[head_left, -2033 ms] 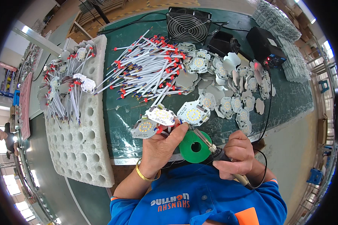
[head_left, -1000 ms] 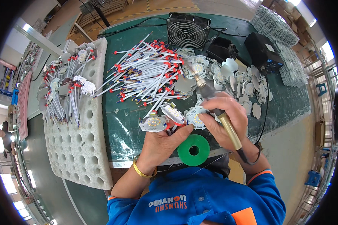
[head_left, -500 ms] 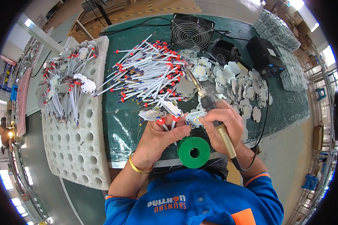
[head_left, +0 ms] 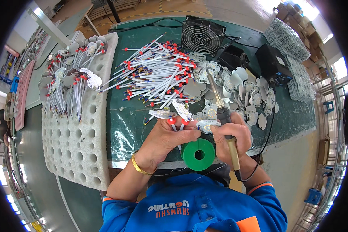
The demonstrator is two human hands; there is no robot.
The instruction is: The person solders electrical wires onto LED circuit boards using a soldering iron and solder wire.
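My left hand [head_left: 167, 140] pinches two red-capped white wires [head_left: 176, 123] against a small round board [head_left: 183, 110] held near the table's front edge. My right hand [head_left: 231, 133] grips a soldering iron [head_left: 220, 108] by its black and wooden handle, tip pointing away from me, and also touches a second small round board [head_left: 207, 125] with its fingers. A green solder spool [head_left: 198, 154] lies flat just below both hands. A heap of white wires with red caps [head_left: 158, 75] lies further back on the green mat [head_left: 123, 123].
A white foam block with holes [head_left: 71, 147] on the left carries finished boards with wires [head_left: 71, 85]. A black fan [head_left: 202, 38], black boxes [head_left: 273, 62] and loose round boards [head_left: 251, 96] fill the back right. Trays [head_left: 288, 38] lie at far right.
My right hand came up from beside the spool with the soldering iron and now rests by the boards. My left hand picked up red-capped wires and a board and drew them closer.
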